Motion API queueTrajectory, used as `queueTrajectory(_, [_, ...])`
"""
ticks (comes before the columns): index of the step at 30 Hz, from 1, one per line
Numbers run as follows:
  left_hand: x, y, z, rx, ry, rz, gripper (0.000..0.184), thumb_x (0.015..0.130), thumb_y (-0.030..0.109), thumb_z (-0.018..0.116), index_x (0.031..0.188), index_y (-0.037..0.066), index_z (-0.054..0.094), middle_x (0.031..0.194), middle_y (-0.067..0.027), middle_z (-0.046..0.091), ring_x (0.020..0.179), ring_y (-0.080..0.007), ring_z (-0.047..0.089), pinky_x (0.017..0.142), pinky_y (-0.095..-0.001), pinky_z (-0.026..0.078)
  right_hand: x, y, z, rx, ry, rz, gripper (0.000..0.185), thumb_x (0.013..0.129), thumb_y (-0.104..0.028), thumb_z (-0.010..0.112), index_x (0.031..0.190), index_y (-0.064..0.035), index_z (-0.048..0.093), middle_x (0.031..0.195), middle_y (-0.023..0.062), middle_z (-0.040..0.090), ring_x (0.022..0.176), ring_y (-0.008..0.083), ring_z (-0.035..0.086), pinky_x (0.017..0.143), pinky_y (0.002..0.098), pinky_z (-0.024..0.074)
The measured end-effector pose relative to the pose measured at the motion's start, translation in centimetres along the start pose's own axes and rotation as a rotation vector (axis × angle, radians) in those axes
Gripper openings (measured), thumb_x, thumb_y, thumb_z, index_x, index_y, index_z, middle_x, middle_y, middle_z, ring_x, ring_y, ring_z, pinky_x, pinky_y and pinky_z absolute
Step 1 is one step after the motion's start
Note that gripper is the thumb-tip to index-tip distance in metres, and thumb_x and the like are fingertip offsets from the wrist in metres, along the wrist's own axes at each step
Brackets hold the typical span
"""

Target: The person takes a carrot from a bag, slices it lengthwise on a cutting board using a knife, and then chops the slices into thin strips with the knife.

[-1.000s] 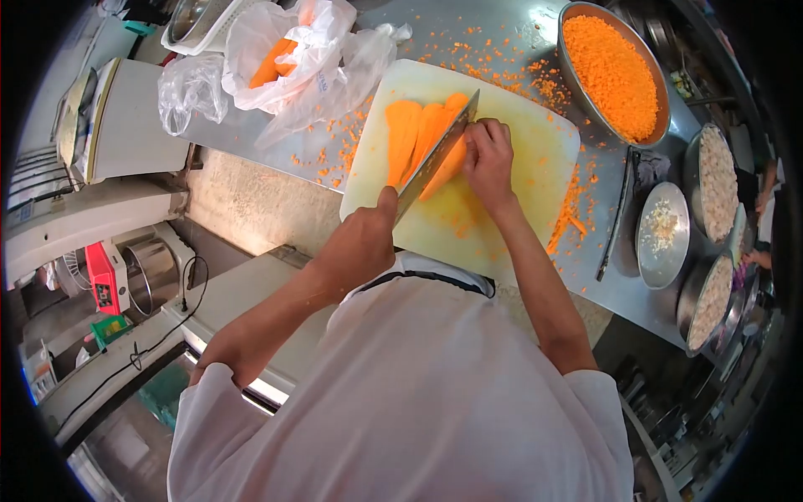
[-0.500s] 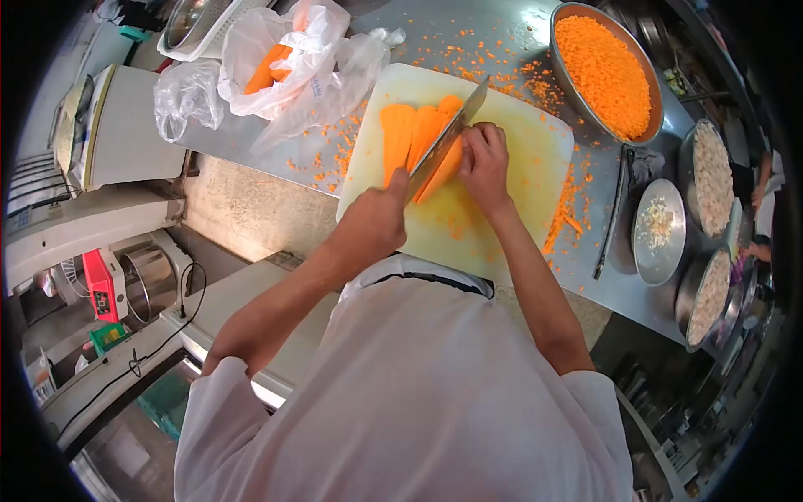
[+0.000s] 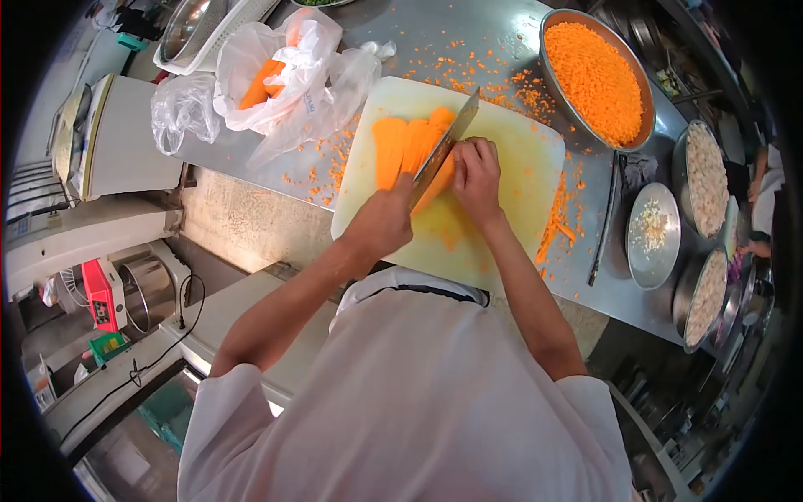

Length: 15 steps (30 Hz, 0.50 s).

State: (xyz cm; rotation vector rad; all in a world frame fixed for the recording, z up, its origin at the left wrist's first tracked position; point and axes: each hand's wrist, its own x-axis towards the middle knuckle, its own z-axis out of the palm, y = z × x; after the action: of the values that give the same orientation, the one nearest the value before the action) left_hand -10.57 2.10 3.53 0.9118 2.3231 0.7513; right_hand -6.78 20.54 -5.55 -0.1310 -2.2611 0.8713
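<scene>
My left hand [image 3: 378,224] is closed round the handle of a broad knife [image 3: 449,142], its blade slanting up and right across orange carrot slices [image 3: 404,146]. The flat, long slices lie overlapped like a fan on the left half of a white cutting board [image 3: 519,159] with yellow stains. On the right side of the blade, my right hand [image 3: 477,171] has its fingers curled against the carrot, close to the blade. Part of the carrot is hidden under the knife and these fingers. Small orange bits are scattered on the board.
A bowl of chopped carrot [image 3: 592,84] stands at the upper right of the metal table [image 3: 410,38]. Plastic bags [image 3: 280,79] with carrots lie upper left. A dark rod [image 3: 604,226], a small metal bowl [image 3: 651,255] and bowls of pale pieces are right, beyond them a person's arm.
The knife has moved slightly forward along the carrot, away from my body. My right hand keeps nearly the same place on the board. The view has shifted, showing a green-filled dish at the top.
</scene>
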Motion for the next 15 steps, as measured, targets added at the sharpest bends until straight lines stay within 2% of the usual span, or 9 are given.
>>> queueTrajectory(2, [-2.9, 0.7, -1.3, 0.011, -0.024, -0.002, 0.029, 0.081, -0.005, 0.05, 0.105, -0.005, 0.034, 0.061, -0.0286, 0.054, 0.063, -0.0493, 0.056, 0.059, -0.0551, 0.043, -0.3, -0.1, 0.2, 0.003, -0.018, 0.001, 0.016, 0.074, 0.007, 0.057, 0.087, -0.0028, 0.057, 0.084, 0.0127, 0.052, 0.081, 0.0324, 0.05, 0.07, 0.0413, 0.0436])
queueTrajectory(5, [-5.6, 1.7, -2.8, 0.039, -0.082, -0.048, 0.029, 0.081, -0.006, 0.049, 0.104, -0.005, 0.032, 0.062, -0.0284, 0.054, 0.062, -0.0495, 0.056, 0.058, -0.055, 0.043, -0.2, -0.1, 0.2, 0.017, -0.01, 0.015, 0.016, 0.075, 0.007, 0.057, 0.087, -0.0024, 0.057, 0.084, 0.0128, 0.052, 0.081, 0.0329, 0.05, 0.07, 0.0416, 0.0437])
queueTrajectory(6, [-5.9, 1.6, -2.8, 0.042, -0.085, -0.047, 0.029, 0.081, -0.006, 0.049, 0.104, -0.005, 0.032, 0.062, -0.0284, 0.054, 0.062, -0.0495, 0.056, 0.058, -0.055, 0.043, -0.1, -0.1, 0.3, 0.019, -0.009, 0.005, 0.016, 0.075, 0.007, 0.058, 0.087, -0.0022, 0.057, 0.084, 0.0129, 0.052, 0.081, 0.0329, 0.05, 0.07, 0.0416, 0.0438])
queueTrajectory(8, [-5.9, 1.2, -2.1, -0.051, -0.138, -0.121, 0.034, 0.072, -0.01, 0.049, 0.103, -0.005, 0.035, 0.063, -0.0281, 0.055, 0.063, -0.0483, 0.056, 0.061, -0.0558, 0.044, -0.3, 0.1, 0.2, 0.012, -0.005, 0.006, 0.015, 0.075, 0.007, 0.058, 0.087, -0.0021, 0.057, 0.084, 0.0131, 0.052, 0.081, 0.033, 0.05, 0.07, 0.0417, 0.0439])
queueTrajectory(12, [-0.7, -1.2, 3.1, 0.016, -0.069, -0.12, 0.033, 0.073, -0.008, 0.05, 0.103, -0.006, 0.036, 0.07, -0.0299, 0.058, 0.07, -0.049, 0.059, 0.064, -0.0539, 0.047, -0.4, 0.0, 0.2, 0.008, 0.016, 0.017, 0.012, 0.076, 0.005, 0.058, 0.086, -0.0015, 0.057, 0.085, 0.0135, 0.052, 0.081, 0.0329, 0.05, 0.071, 0.0413, 0.0443])
queueTrajectory(15, [3.1, -0.9, 3.3, 0.02, -0.043, -0.118, 0.032, 0.074, -0.007, 0.051, 0.102, -0.006, 0.036, 0.073, -0.0312, 0.059, 0.072, -0.0489, 0.061, 0.065, -0.053, 0.049, -0.9, -0.1, -0.1, 0.044, 0.031, 0.023, 0.01, 0.078, 0.005, 0.058, 0.086, -0.0009, 0.057, 0.085, 0.0138, 0.052, 0.081, 0.0328, 0.051, 0.071, 0.0411, 0.0443])
